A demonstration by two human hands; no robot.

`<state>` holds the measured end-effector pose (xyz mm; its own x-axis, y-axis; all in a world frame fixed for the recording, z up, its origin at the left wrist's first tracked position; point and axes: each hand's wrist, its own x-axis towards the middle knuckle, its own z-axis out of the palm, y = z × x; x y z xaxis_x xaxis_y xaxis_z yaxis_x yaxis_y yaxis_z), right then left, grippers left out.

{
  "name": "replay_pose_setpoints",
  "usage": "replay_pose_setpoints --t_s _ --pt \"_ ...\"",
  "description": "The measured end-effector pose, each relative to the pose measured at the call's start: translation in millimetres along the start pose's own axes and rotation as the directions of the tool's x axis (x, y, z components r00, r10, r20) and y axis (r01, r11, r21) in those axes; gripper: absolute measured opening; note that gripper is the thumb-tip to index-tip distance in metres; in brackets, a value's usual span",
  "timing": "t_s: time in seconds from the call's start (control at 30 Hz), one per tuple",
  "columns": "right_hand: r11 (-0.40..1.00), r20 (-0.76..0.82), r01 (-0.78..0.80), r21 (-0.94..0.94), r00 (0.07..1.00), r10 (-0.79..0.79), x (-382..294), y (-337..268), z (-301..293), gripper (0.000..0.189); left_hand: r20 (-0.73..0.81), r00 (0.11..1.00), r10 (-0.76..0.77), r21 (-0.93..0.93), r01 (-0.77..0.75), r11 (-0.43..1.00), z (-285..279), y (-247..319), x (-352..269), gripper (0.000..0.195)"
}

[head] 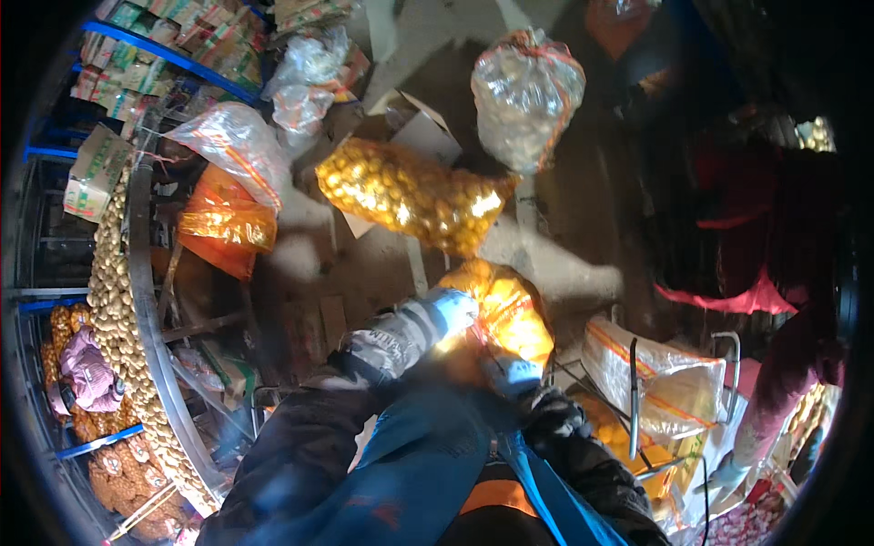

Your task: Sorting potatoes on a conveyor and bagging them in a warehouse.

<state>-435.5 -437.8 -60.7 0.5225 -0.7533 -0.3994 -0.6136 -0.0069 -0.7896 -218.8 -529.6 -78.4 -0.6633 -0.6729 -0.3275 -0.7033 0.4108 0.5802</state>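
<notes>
My left hand (454, 310), in a light blue glove, is at the left side of an orange plastic bag (509, 307) filled with round produce. On the bag's lower right side is my right hand (522, 374), also gloved; its fingers are partly hidden by the bag and glare. The bag is in front of my body and looks gathered near my hands. Just beyond it lies a long, full yellow-orange bag of small round produce (416, 198). A clear bag with orange stripes (529, 102), filled and tied, stands farther off.
An open cardboard box (427, 136) is behind the long bag. At left, a conveyor (119, 293) carries many potato-like pieces past a co-worker (89, 368). Clear and orange bags (229, 211) are beside it. A metal rack with a clear bag (655, 382) stands at right, near another person's gloved hand (727, 474).
</notes>
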Motion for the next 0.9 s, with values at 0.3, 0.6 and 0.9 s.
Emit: replay_pose_setpoints --t_s 0.3,0.6,0.9 --pt "0.697 0.125 -0.347 0.627 0.929 0.349 -5 -4 23 0.052 -0.074 0.177 -0.981 -0.874 0.461 0.150 -21 -264 -158 0.032" --pt "0.530 -0.041 -0.739 0.415 0.567 0.823 40 -16 47 0.020 -0.160 0.147 -0.976 -0.533 0.820 0.211 -29 -693 -126 0.051" --pt "0.049 -0.092 -0.226 0.973 -0.184 0.979 20 20 82 0.017 0.271 0.379 -0.885 -0.925 0.358 -0.130 -31 -778 -61 0.042"
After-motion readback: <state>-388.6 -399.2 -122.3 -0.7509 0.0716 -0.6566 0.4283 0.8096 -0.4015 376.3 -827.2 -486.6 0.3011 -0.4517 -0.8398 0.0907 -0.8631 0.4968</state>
